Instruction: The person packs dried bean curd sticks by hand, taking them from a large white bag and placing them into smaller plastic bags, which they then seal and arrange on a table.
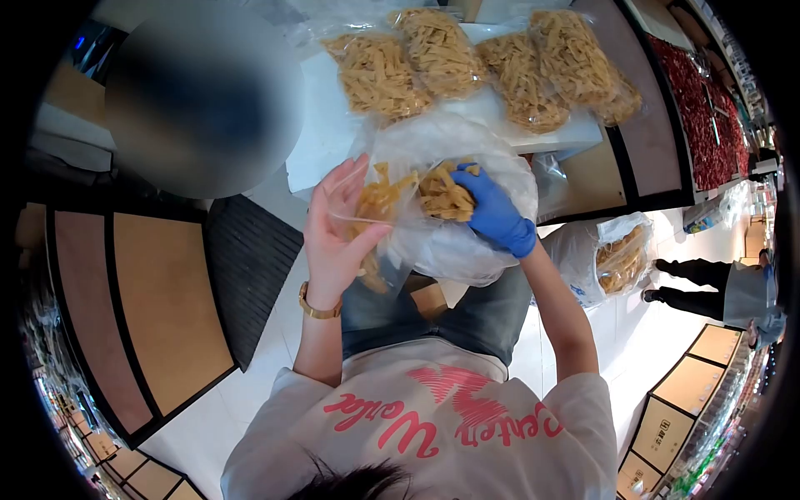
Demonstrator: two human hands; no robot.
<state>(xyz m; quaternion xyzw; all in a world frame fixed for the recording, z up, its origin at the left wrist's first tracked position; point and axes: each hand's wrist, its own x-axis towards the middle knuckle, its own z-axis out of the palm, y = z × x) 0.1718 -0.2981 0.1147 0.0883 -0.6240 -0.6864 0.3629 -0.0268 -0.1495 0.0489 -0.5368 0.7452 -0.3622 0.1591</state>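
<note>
In my bare left hand (329, 237), a clear plastic bag (404, 218) is held by its mouth, thumb and fingers spread around the rim. Tan flat strips (379, 200) of dried food show through its thin wall. My right hand (500, 212), in a blue glove, grips a bunch of the same strips (446, 196) at the bag's opening. Part of the gloved fingers is hidden by the strips. Beneath both hands lies a large white plastic sack (500, 158), its inside mostly hidden from me.
Several filled clear bags of strips (379, 75) lie on a white surface (321, 108) ahead. On the floor at right stands another white sack (575, 258) holding tan pieces. A person (742, 296) stands farther right. A dark ridged mat (250, 267) is at left.
</note>
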